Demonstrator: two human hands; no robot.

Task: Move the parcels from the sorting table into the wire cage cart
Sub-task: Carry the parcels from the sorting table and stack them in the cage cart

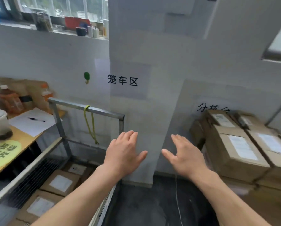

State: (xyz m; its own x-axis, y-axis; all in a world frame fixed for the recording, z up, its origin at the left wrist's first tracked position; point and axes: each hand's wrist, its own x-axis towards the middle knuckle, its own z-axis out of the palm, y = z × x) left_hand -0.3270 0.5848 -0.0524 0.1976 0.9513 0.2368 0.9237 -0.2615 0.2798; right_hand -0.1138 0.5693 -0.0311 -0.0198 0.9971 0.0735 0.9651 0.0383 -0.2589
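Both hands are empty here: left hand (125,154) and right hand (185,157) are spread flat with fingers straight, gripping nothing. They hover between the wire cart (87,108) and the stack (237,152), likely squaring up for the next lift. Three labelled boxes (60,183) lie down in the cart at left. The stack at right hides its surface; at least four parcels show on top, though blur may hide more.

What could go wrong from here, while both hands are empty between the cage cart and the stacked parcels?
1. The stacked parcels on the right lie tightly together; pulling one out may drag a neighbour off.
2. The yellow cord hanging from the top rail of the wire cage cart might snag a parcel going in.
3. The thin white string over the dark floor could catch a foot.
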